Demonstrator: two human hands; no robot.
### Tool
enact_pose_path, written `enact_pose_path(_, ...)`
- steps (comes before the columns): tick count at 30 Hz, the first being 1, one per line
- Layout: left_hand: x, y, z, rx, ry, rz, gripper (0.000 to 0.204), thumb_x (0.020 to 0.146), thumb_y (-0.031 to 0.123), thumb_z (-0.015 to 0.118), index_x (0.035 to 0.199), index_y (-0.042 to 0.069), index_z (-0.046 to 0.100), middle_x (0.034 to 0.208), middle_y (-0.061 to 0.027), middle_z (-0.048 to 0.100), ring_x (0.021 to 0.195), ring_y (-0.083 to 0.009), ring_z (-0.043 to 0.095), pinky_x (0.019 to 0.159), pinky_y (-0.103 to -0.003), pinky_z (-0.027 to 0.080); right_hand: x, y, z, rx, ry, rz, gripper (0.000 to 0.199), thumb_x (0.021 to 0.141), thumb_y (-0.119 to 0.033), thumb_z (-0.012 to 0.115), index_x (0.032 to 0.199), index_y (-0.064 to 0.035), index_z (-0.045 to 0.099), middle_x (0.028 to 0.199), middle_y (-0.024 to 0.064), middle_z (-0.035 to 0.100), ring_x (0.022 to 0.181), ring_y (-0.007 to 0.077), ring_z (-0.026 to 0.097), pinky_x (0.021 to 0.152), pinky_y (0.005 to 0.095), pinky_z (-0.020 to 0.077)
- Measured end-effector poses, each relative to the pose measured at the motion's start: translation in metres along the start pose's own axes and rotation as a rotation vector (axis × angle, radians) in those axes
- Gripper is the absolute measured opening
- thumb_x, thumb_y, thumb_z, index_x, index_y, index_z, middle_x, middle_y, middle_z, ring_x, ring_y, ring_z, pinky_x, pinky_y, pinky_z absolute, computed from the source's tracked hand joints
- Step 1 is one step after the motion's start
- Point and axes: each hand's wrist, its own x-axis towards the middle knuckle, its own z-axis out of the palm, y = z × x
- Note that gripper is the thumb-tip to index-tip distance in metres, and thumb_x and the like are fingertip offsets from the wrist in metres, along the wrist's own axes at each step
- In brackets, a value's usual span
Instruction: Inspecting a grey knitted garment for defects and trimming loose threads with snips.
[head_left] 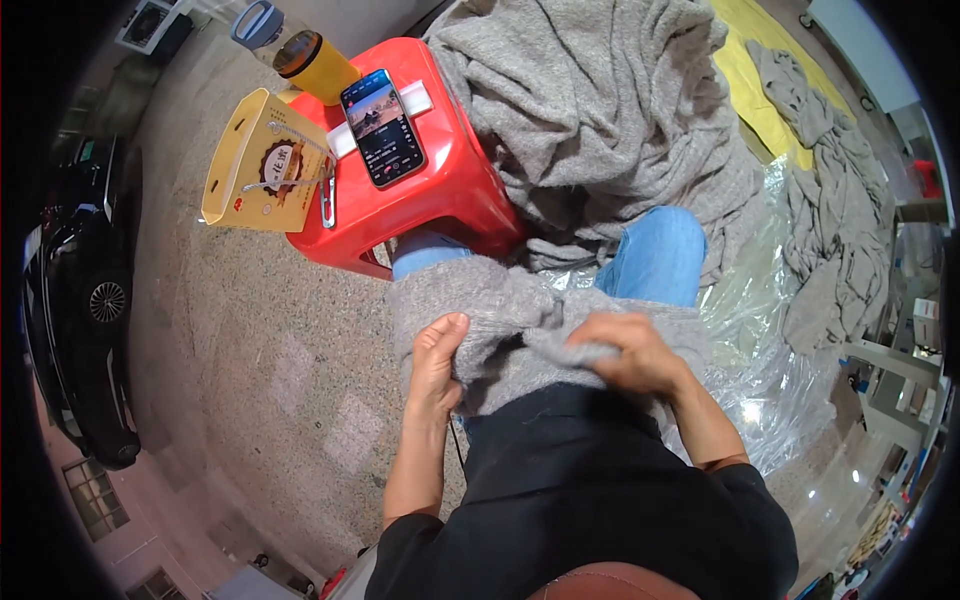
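- While the seated person bends over their lap, a grey knit piece (440, 290) lies bunched across both thighs, between the two hands.
- Left hand (437, 360): closed, thumb uppermost, gripping the knit's near-left part.
- Right hand (630, 352): slightly blurred, fingers curled around a raised fold of the same knit.
- Judging by its creases, this piece is mid-handling, neither laid flat nor set aside.
- Beyond the knees rises a large heap of grey knit (590, 90); more grey knit (835, 230) trails at right, partly over a yellow sheet (740, 60). From where I stand, I cannot tell which pile is finished or waiting.
- Ahead, left of the heap, a red stool (440, 195) bears a lit phone (384, 130).
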Motion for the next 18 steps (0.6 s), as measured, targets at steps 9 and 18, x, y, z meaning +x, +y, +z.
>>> enact_pose_path(9, 0.001, 0.003, 0.044, 0.135, -0.214, 0.023, 0.009, 0.086, 0.009, 0.068, 0.089, 0.002, 0.065, 0.085, -0.0021, 0.067, 0.076, -0.0061, 0.06, 0.072, -0.021, 0.046, 0.033, -0.008, 0.023, 0.36, -0.047, 0.526, 0.025, 0.088, -0.022, 0.063, 0.107, -0.0059, 0.06, 0.06, 0.002, 0.053, 0.06, 0.0063, 0.048, 0.059, 0.0253, 0.0405)
enact_pose_path(18, 0.002, 0.004, 0.043, 0.262, -0.267, -0.181, 0.018, 0.075, -0.005, 0.071, 0.092, 0.0, 0.065, 0.086, -0.0055, 0.068, 0.074, -0.0087, 0.063, 0.068, -0.021, 0.05, 0.027, 0.016, 0.041, 0.29, 0.221, 0.373, 0.021, 0.089, -0.018, 0.062, 0.08, 0.0007, 0.063, 0.066, 0.0006, 0.058, 0.065, 0.005, 0.048, 0.058, 0.0256, 0.0407)
